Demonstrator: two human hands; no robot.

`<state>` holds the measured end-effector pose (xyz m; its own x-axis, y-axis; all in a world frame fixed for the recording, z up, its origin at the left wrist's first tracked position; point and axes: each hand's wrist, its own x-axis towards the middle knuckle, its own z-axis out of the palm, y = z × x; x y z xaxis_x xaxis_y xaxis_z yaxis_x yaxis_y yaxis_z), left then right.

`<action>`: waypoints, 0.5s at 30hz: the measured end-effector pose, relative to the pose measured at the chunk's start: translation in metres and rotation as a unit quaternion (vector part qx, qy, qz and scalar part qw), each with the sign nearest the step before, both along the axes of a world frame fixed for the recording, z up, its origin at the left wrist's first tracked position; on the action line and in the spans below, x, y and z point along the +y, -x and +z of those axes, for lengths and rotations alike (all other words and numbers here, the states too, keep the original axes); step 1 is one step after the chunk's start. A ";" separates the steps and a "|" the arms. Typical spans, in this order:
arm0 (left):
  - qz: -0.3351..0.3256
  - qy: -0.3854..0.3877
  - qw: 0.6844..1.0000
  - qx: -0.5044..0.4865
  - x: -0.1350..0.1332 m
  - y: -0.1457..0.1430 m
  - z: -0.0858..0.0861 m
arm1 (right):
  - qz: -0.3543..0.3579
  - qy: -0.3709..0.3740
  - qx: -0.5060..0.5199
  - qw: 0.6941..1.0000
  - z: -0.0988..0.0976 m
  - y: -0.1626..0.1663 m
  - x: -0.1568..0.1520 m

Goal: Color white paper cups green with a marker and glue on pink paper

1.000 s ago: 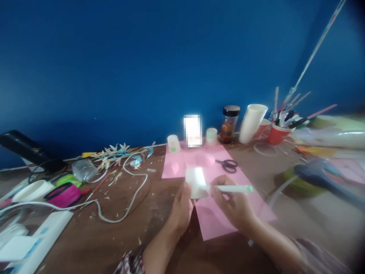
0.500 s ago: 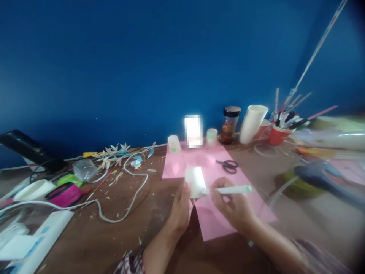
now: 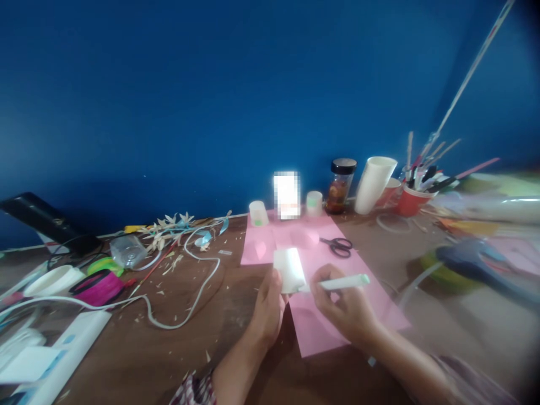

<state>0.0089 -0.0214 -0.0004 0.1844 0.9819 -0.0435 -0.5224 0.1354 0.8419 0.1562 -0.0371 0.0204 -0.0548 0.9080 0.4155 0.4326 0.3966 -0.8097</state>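
My left hand (image 3: 270, 301) is closed on a small white piece, like a short paper tube or card (image 3: 289, 271), with a bright sheen along its right side. A white marker with a pale green end (image 3: 346, 282) lies in the pinch of my right hand (image 3: 340, 304). The marker's tip points left, at the lower right edge of the white piece; whether it touches cannot be made out. Beneath both hands lies pink paper (image 3: 320, 332). Black-handled scissors (image 3: 340, 247) rest on it just beyond my right hand, their blades towards a small pink piece.
Two short white tubes with green marks (image 3: 258, 214) (image 3: 314, 203) flank a blurred bright rectangle (image 3: 287, 195). A lidded jar (image 3: 338, 188), a white tube (image 3: 373, 185) and a red cup of pens (image 3: 413, 199) stand back right. Left are a cable (image 3: 202, 298), tape rolls (image 3: 97, 288) and a power strip (image 3: 80, 343).
The outer end of the marker has shifted slightly left and its tilt has steepened a little. My left hand and the white piece stay almost where they were.
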 end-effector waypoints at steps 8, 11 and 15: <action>0.010 0.072 0.996 -0.060 0.000 -0.003 0.004 | -0.010 -0.032 0.124 0.992 0.005 -0.006 0.000; -0.003 0.121 0.989 -0.086 0.003 -0.001 0.005 | -0.028 -0.013 0.174 0.984 0.007 -0.009 0.000; -0.017 0.141 0.985 -0.101 0.004 0.002 0.007 | -0.035 -0.032 0.144 0.988 0.006 -0.009 0.000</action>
